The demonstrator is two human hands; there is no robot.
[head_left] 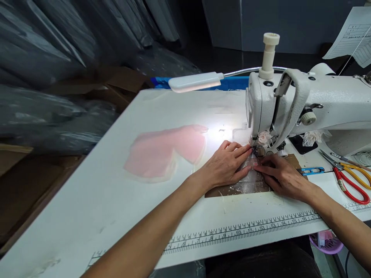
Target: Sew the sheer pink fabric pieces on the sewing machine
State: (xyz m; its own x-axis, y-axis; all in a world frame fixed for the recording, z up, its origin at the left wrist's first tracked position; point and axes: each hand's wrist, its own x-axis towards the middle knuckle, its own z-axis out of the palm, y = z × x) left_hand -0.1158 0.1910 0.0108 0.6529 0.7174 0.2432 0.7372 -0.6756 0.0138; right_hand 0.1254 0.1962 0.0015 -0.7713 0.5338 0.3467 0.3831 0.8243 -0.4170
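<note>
At the needle of a white sewing machine (256,96), both hands rest on a thin, sheer, pale strip of fabric (251,179). My left hand (230,164) lies fairly flat to the left of the presser foot (254,150), fingers stretched forward and thumb apart. My right hand (282,175) is on the other side, its fingers bent and drawn together at a small pink piece (255,164) on the strip. Beneath the hands is a brown plate (223,192) with a shiny clear cover. The fingertips partly hide the fabric under the foot.
A pink, sheer-edged fabric piece (165,152) lies left on the white table (87,193). Blue thread snips (313,170) and red- and yellow-handled scissors (352,181) lie right. A lit lamp (195,82) overhangs the back. A printed ruler (237,233) runs along the front edge.
</note>
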